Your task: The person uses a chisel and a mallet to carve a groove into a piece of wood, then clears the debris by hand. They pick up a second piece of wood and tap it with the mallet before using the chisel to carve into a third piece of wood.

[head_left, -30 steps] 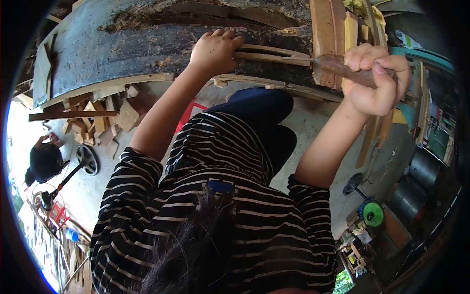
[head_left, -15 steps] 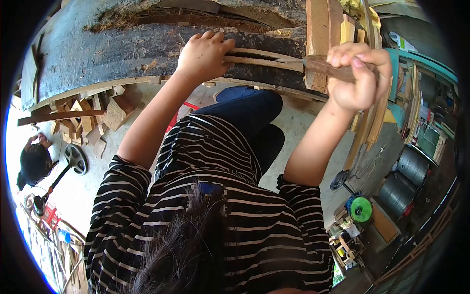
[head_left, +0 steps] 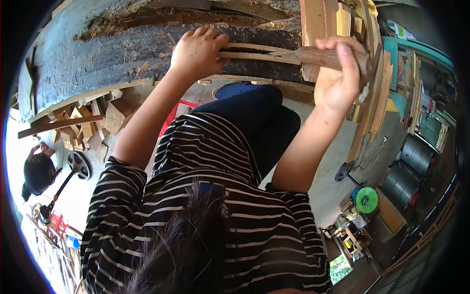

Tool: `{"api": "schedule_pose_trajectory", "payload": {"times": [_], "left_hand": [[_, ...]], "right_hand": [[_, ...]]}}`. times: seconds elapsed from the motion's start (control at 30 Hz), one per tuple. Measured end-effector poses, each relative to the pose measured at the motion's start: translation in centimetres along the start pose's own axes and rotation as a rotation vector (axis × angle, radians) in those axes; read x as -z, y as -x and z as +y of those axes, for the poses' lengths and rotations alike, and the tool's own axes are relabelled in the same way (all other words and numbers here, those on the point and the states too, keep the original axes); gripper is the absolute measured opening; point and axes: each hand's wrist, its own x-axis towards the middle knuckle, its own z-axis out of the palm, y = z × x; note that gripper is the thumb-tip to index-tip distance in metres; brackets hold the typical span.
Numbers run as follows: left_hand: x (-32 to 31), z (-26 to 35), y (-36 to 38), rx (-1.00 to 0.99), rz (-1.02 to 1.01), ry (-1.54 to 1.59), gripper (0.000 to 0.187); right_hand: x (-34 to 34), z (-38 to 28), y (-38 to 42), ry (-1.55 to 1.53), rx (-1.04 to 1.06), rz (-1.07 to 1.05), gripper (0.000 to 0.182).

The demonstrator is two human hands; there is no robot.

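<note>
On the dark bench, my left hand [head_left: 195, 55] grips the left end of a narrow slotted wooden strip [head_left: 245, 55], its fingers curled over the wood. My right hand [head_left: 339, 78] is closed around the thick handle of a wooden-handled tool [head_left: 320, 58], the thumb pressed across it. The tool's slim metal blade [head_left: 281, 53] points left and rests at the strip's right end, along the slot. How deep the blade tip goes cannot be made out. Part of the strip's left end is hidden by my left hand.
The worn bench [head_left: 112, 61] has a rough hollow along its far side. Upright boards [head_left: 313, 29] stand at its right. Wood offcuts [head_left: 81, 120] are piled below left. A person [head_left: 39, 169] is at the far left. Metal cylinders [head_left: 416, 157] and a green wheel [head_left: 366, 200] are at right.
My right hand has shifted a little left with the tool, and its fingers lie differently on the handle. My left hand keeps its hold on the strip. The whole view has shifted slightly.
</note>
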Motion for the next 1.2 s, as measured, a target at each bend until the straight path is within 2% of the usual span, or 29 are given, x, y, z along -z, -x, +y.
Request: {"api": "schedule_pose_trajectory", "payload": {"times": [0.03,0.13,0.2,0.27,0.33,0.57,0.77,0.9,1.1,1.2], "left_hand": [[-0.1,0.3,0.6,0.010,-0.015,0.005,0.039],[0.2,0.3,-0.4,-0.015,-0.020,-0.024,0.039],[0.1,0.2,-0.3,-0.022,-0.023,0.007,0.040],[0.2,0.2,-0.3,-0.027,-0.023,0.010,0.040],[0.3,0.2,-0.4,-0.033,-0.027,0.012,0.040],[0.5,0.4,-0.5,-0.001,-0.072,0.020,0.040],[0.1,0.2,-0.5,-0.006,-0.029,0.006,0.040],[0.1,0.3,-0.5,-0.007,-0.022,-0.002,0.039],[-0.2,0.3,-0.4,-0.017,0.024,-0.040,0.038],[0.0,0.4,-0.5,-0.018,0.014,-0.038,0.039]], "right_hand": [[-0.2,-0.8,1.2,-0.012,0.017,0.158,0.008],[1.6,-2.0,1.3,0.021,0.284,0.097,0.012],[2.9,-4.1,0.3,-0.027,0.336,0.026,0.014],[3.9,-5.5,-0.6,-0.185,0.323,-0.097,0.018],[4.5,-5.9,-1.2,-0.145,0.314,-0.206,0.021],[6.9,-3.8,-2.2,-0.138,0.293,-0.259,0.025],[9.0,-3.7,-3.5,-0.247,0.223,-0.487,0.034],[9.0,-2.9,-3.9,-0.277,0.213,-0.509,0.033],[7.8,-1.6,-3.6,-0.244,0.240,-0.655,0.033],[8.2,-2.5,-3.7,-0.204,0.307,-0.583,0.035]]}}
